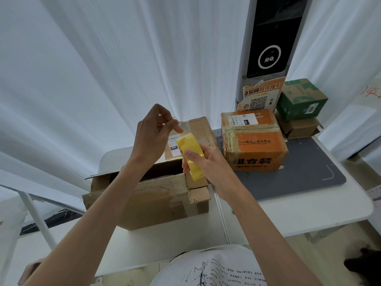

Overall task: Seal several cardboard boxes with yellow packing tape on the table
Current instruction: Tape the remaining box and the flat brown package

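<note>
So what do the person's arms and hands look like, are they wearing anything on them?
Both forearms are bare: no sleeves reach them, and no gloves, watch, rings or bracelets show. The left hand and right hand are uncovered too, fingers included. The only clothing in view is a white T-shirt with black printed text and line drawings.

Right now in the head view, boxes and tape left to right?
Open brown box → yellow tape roll, gripped by the right hand → orange box → green box, stacked on a small brown box.
</note>
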Action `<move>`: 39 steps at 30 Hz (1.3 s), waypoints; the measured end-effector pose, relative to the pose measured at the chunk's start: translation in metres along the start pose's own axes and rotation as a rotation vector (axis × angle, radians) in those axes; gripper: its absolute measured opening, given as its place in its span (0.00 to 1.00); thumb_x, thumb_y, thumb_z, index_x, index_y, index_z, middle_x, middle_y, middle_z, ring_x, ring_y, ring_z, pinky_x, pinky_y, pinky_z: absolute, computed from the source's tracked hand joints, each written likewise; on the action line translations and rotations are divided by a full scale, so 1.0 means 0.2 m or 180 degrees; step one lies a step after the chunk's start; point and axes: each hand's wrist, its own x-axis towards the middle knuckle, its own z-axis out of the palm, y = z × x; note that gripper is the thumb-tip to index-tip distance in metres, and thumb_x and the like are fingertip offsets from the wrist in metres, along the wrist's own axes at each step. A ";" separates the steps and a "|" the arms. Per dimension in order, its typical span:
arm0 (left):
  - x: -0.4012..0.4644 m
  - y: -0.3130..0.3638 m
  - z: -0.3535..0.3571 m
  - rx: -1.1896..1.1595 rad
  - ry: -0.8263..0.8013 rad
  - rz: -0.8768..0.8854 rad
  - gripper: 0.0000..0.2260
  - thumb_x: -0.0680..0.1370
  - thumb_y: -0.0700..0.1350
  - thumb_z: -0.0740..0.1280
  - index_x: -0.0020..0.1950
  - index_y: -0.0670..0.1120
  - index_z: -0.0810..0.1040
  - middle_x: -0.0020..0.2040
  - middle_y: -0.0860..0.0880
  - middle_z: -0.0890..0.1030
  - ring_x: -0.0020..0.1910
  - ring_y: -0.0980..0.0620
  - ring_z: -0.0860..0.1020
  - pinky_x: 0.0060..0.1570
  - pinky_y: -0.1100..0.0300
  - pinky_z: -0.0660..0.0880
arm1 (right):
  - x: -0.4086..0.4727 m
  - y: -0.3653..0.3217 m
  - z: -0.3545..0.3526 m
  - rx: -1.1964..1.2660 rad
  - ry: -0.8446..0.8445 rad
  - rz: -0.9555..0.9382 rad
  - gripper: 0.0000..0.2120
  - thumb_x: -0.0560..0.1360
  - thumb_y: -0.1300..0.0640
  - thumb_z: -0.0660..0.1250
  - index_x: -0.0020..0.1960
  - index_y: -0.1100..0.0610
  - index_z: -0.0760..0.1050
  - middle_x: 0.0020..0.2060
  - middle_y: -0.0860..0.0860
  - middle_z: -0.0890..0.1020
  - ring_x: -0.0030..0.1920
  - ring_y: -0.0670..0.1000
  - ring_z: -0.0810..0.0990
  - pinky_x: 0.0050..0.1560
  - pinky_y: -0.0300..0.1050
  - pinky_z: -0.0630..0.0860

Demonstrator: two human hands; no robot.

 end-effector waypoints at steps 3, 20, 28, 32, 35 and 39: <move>-0.02 0.02 -0.01 0.0037 0.0094 0.0062 0.07 0.81 0.39 0.68 0.47 0.43 0.70 0.40 0.50 0.86 0.29 0.64 0.75 0.33 0.72 0.67 | 0.01 -0.01 0.02 0.0011 0.0057 0.0077 0.10 0.83 0.51 0.65 0.58 0.56 0.79 0.39 0.50 0.85 0.41 0.48 0.84 0.53 0.50 0.80; 0.01 -0.07 0.06 0.0814 -0.0585 0.0250 0.33 0.63 0.45 0.84 0.53 0.49 0.62 0.42 0.56 0.80 0.40 0.58 0.77 0.50 0.47 0.75 | 0.04 0.02 -0.02 -0.0621 0.0799 0.0247 0.19 0.84 0.47 0.57 0.47 0.57 0.81 0.28 0.54 0.83 0.31 0.52 0.81 0.51 0.58 0.82; -0.06 -0.01 0.13 0.0445 -0.0131 0.0247 0.24 0.69 0.38 0.79 0.50 0.50 0.65 0.38 0.56 0.79 0.35 0.63 0.75 0.54 0.47 0.75 | 0.06 0.05 -0.04 -0.1081 0.1253 0.0048 0.20 0.81 0.43 0.60 0.43 0.55 0.82 0.23 0.51 0.80 0.24 0.47 0.78 0.37 0.46 0.80; -0.07 0.03 0.11 0.0209 -0.0072 0.0245 0.23 0.69 0.37 0.80 0.49 0.48 0.66 0.40 0.52 0.81 0.30 0.66 0.73 0.45 0.58 0.74 | 0.05 0.07 -0.05 -0.1273 0.1177 0.0084 0.21 0.82 0.38 0.59 0.45 0.52 0.81 0.24 0.50 0.81 0.25 0.46 0.80 0.38 0.44 0.80; -0.03 0.01 0.08 0.0043 0.0038 0.0093 0.23 0.70 0.38 0.80 0.50 0.47 0.66 0.40 0.51 0.82 0.39 0.66 0.77 0.38 0.70 0.70 | 0.03 0.03 -0.07 -0.0932 0.0874 0.0183 0.18 0.81 0.37 0.60 0.53 0.51 0.76 0.29 0.52 0.83 0.27 0.47 0.81 0.38 0.45 0.81; 0.04 -0.05 0.03 -0.0076 0.0028 -0.0157 0.24 0.69 0.39 0.81 0.50 0.47 0.65 0.37 0.55 0.82 0.44 0.65 0.78 0.39 0.67 0.68 | 0.00 -0.03 -0.09 -0.0663 0.0481 0.0354 0.10 0.83 0.49 0.63 0.61 0.50 0.69 0.39 0.54 0.86 0.36 0.48 0.85 0.39 0.41 0.80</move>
